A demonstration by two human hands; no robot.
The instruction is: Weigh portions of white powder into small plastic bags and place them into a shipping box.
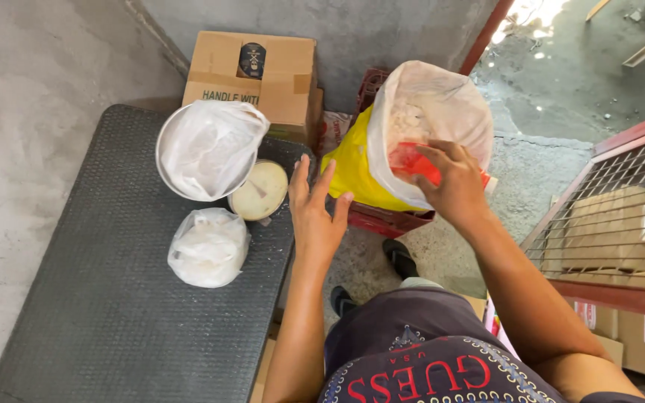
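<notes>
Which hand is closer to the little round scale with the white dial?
Left. The left hand hovers open just right of the scale, at the table's edge. The right hand is farther right, reaching into the big white sack, holding a red scoop.

- A small shop's back storeroom or loading spot, with bare concrete walls and floor.
- A dial weighing scale (259, 191) sits on a dark rubber-topped bench (113, 321).
- Cardboard cartons (259, 75) (one behind a metal grille (621, 216)) stand around.
</notes>
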